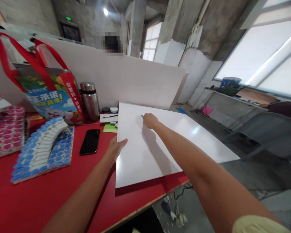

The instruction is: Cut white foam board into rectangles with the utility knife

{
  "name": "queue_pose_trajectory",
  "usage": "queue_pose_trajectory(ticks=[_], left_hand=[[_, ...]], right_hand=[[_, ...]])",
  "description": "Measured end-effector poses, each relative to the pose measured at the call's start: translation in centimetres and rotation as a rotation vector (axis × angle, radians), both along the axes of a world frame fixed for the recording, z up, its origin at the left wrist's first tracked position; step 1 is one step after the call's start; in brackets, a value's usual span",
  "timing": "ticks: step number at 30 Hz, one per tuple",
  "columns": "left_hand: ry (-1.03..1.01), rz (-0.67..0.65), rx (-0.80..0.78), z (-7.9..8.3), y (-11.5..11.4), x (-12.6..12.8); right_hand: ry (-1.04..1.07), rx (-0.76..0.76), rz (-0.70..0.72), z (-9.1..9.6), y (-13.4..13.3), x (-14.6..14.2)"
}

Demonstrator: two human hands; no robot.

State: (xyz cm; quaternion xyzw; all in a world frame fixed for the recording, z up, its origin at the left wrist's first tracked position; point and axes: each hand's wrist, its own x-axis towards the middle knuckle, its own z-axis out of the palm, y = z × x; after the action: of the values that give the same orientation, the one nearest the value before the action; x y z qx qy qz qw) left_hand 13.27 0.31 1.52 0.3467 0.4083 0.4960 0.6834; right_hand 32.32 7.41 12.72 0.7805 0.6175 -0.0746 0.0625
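Note:
A large glossy white board [145,161] lies on the red table and juts past its right edge. My left hand [116,147] grips the board's left edge, thumb on top and the other fingers hidden beneath. Over the upper middle of the board, my right hand [150,120] is closed around a small tool [142,116]. Only its short, thin grey tip shows, so its exact kind is unclear. Under the right arm a shadow falls across the board.
On the red table [87,174] are a black phone [89,141], blue-capped paint pots [43,149], pink-capped pots [8,129], a steel flask [90,100], a shopping bag [50,94] and a thin brush [110,116]. A white partition [140,81] stands behind; a grey chair [264,132] is right.

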Motion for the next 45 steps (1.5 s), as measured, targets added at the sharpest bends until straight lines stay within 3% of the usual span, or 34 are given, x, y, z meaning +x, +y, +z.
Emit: queue_pose_trajectory(ticks=[5,14,28,39,45], left_hand=[[0.001,0.020,0.008,-1.0,-0.4,-0.2],[-0.033,0.022,0.028,-1.1,-0.6,-0.2],[-0.066,-0.007,0.050,-1.1,-0.9,0.0],[-0.074,0.052,0.113,-1.4,-0.5,0.1],[-0.059,0.048,0.114,-1.3,-1.0,-0.2]], right_hand=[[0.017,-0.021,0.015,-0.5,-0.5,0.0],[0.016,-0.054,0.021,-0.1,-1.9,-0.3],[0.029,-0.113,-0.015,0.2,-6.8,-0.3],[0.054,-0.066,-0.058,2.3,-6.7,-2.2],[0.036,-0.086,-0.035,1.2,-7.6,-2.1]])
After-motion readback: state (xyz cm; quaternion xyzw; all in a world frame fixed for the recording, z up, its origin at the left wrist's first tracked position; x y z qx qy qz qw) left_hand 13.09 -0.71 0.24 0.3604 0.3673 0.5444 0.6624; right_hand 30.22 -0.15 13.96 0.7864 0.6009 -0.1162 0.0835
